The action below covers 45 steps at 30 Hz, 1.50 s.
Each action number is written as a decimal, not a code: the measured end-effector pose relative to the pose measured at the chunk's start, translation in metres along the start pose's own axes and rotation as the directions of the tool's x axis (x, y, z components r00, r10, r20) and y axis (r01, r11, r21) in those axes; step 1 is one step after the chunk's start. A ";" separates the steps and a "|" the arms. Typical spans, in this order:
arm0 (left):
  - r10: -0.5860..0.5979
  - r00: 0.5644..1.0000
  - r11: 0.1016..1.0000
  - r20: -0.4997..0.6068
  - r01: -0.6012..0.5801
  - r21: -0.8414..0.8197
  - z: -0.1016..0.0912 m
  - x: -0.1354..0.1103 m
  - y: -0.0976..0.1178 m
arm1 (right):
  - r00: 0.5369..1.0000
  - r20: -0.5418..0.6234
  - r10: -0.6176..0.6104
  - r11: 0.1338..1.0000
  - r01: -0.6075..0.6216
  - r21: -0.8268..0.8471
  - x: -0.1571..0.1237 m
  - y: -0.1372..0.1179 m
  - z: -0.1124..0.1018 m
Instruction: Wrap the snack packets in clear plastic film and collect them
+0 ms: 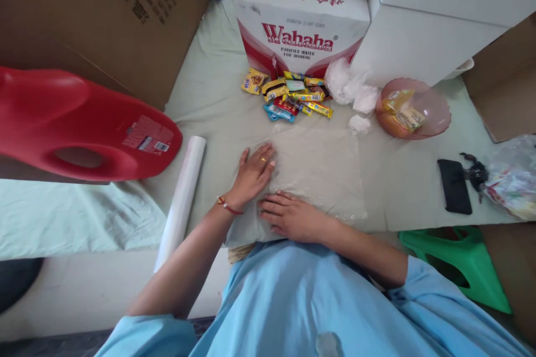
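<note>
1. A thin, clear plastic sheet, faintly creased, is laid flat on the cloth-covered desk.
2. At its left side, the left hand is rested palm down, fingers unclenched; the right hand is flattened near its lower left corner.
3. Room is bounded by snack packets beyond, a white roll leftward, a black phone rightward.

Left hand, palm down; right hand likewise, pointing left

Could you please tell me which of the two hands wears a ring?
The left hand, which wears a golden ring; the right hand shows none.
</note>
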<state>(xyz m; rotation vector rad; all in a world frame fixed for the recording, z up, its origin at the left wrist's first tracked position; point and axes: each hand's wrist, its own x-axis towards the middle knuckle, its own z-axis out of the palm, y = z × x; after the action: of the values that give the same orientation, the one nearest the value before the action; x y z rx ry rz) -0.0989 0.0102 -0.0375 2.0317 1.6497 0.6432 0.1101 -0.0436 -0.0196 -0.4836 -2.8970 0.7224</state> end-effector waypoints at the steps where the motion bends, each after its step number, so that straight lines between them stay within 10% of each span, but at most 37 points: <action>1: -0.045 0.996 0.997 -0.073 0.040 -0.063 -0.003 0.000 -0.002 | 1.000 -0.007 0.008 1.000 -0.007 0.028 0.000 0.001 0.002; 5: -0.308 0.893 0.951 -0.328 0.301 -0.073 -0.010 -0.005 0.003 | 0.988 -0.154 0.009 0.983 0.019 0.181 -0.005 0.010 0.007; 12: -0.316 0.946 0.945 -0.076 0.321 0.063 0.001 -0.013 0.043 | 0.764 -0.629 0.144 0.958 0.053 0.283 -0.014 0.017 0.001; 19: -0.521 0.849 0.653 0.084 0.460 -0.602 -0.001 -0.012 0.049 | 0.771 -0.430 0.470 0.879 -0.455 0.146 -0.012 0.033 0.001; 32: -0.677 0.710 0.716 -0.192 0.576 -0.395 -0.019 -0.036 0.008 | 0.848 -0.296 0.440 0.892 -0.451 0.035 -0.011 0.030 -0.002; 37: -0.387 0.806 0.911 -0.448 0.411 -0.047 -0.032 -0.034 0.050 | 0.859 -0.292 0.420 0.899 -0.437 0.007 -0.010 0.029 -0.001; 41: -0.017 0.985 0.995 -0.169 0.034 0.099 -0.015 -0.017 0.091 | 0.855 -0.312 0.415 0.900 -0.436 0.002 -0.010 0.031 0.003; 45: -0.006 0.997 0.971 0.082 -0.014 0.239 0.007 0.001 0.073 | 0.851 -0.309 0.425 0.896 -0.443 0.012 -0.012 0.030 0.006</action>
<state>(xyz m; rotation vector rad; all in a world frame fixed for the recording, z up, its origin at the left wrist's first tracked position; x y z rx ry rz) -0.0378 -0.0033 0.0011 2.1965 1.7461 0.3701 0.1289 -0.0254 -0.0389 -1.1746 -2.5401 0.5460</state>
